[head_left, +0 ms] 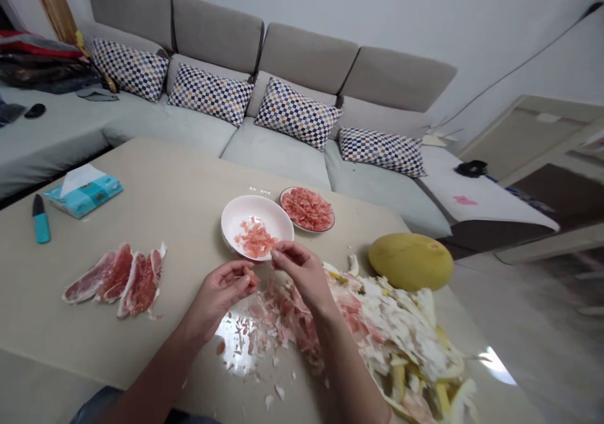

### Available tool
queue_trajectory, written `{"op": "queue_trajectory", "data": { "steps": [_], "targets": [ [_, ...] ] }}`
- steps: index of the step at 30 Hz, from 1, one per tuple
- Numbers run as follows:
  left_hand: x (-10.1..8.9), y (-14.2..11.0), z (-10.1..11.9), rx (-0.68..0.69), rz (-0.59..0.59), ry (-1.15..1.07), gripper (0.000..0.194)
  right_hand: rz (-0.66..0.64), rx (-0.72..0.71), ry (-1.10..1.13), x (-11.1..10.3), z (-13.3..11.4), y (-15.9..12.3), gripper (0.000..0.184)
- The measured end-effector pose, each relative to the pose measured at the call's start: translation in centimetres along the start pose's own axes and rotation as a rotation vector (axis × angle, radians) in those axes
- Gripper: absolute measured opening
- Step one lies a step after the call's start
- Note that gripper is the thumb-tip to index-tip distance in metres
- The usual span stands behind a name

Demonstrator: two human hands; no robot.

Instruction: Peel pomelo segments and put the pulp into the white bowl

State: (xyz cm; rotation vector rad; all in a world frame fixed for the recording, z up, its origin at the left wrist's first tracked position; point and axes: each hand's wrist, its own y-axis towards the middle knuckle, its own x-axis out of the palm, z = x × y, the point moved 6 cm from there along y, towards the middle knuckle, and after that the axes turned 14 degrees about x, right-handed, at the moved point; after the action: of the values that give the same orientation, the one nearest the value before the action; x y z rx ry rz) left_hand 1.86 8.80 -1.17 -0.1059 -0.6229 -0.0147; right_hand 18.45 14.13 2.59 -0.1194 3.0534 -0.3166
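My left hand (pixel 224 295) pinches a small piece of pink pomelo flesh (pixel 251 277) between thumb and fingers, just below the white bowl (pixel 227 232). At the bowl's near right rim is my right hand (pixel 299 270), its thumb and fingertips closed together; what they hold, if anything, is too small to make out. Loose pink pomelo pulp (pixel 256 236) lies in the bowl. Below and between my hands, torn membrane and pink scraps (pixel 278 314) are scattered on the table, partly hidden by my right forearm. Several pomelo segments (pixel 134 279) lie side by side to the left.
Behind the bowl, a dark-rimmed plate (pixel 326 228) is heaped with pulp. A whole yellow pomelo (pixel 410 262) stands at the right, beside a pile of white and yellow peel (pixel 406 323). A turquoise-handled knife (pixel 41 223) and a tissue pack (pixel 85 191) lie far left. A sofa (pixel 278 156) borders the table.
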Motion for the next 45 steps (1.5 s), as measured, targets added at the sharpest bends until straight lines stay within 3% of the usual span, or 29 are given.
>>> {"op": "queue_trajectory", "data": {
  "steps": [4,7,9,13,16,24,38,45],
  "targets": [
    [-0.2,0.1,0.1,0.015,0.009,-0.033,0.033,0.108,-0.226,-0.292,-0.3,-2.4,1.5,0.027],
    [-0.4,0.2,0.2,0.039,0.020,-0.021,0.034,0.180,-0.309,-0.386,0.1,-2.6,0.2,0.018],
    [-0.5,0.3,0.2,0.057,0.029,-0.001,0.034,0.163,-0.267,-0.360,0.7,-1.8,-1.3,0.015],
    [-0.4,0.3,0.0,0.081,-0.009,0.049,0.030,-0.013,-0.090,-0.323,2.6,0.2,-3.8,0.018],
    [-0.1,0.3,0.0,0.103,-0.040,0.117,0.028,0.001,-0.047,-0.301,2.9,0.6,-4.5,0.020],
    [0.3,0.2,0.2,0.098,-0.057,0.227,0.031,-0.010,-0.003,-0.250,2.4,1.0,-4.4,0.021],
    [0.3,-0.2,-0.4,-0.055,-0.072,-0.069,0.030,-0.150,0.212,0.122,2.0,3.1,-3.0,0.033],
    [0.3,-0.1,-0.6,-0.030,-0.077,-0.025,0.033,-0.188,0.226,0.146,2.1,3.3,-3.0,0.030]
  ]
}}
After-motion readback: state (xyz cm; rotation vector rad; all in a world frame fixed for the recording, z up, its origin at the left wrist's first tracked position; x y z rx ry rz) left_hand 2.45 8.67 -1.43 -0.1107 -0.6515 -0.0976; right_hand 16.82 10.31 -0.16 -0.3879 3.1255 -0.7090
